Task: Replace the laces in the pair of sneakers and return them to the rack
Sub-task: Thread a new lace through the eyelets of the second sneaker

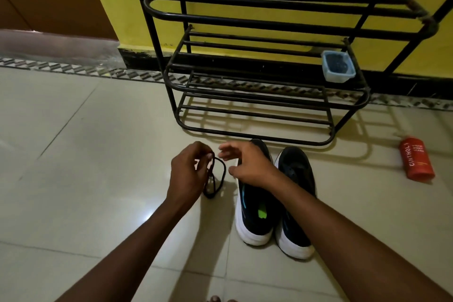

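So the step here looks like sorting out the black lace (224, 173) before it goes anywhere near an eyelet. The left hand (188, 174) has it pinched up near the fingertips, and the cord hangs below in a folded loop just off the floor (73, 154). The right hand (247, 164) is spread wide and holding nothing, hovering close beside the loop and right over the toe end of the left sneaker (255, 218). The right sneaker (296, 203) sits touching it or nearly so, both on the floor with toes pointing at the rack (257, 19) just beyond. My take: don't start threading from a bundle. Use the free hand to find one tip, run the cord out straight and match the two ends so both sides come out even. Then start at the eyelets nearest the toe and work back toward the heel. Keep the lace flat as it crosses, since twists are annoying to fix later. I can't really tell from this angle whether the eyelets are bare, because the forearm covers most of the left shoe, so check that first. The rack's shelves have room, apart from a small blue tub (338, 66) on the middle one at the right. There's also a red bottle (416, 159) lying on the floor far off to the right, well out of the way.
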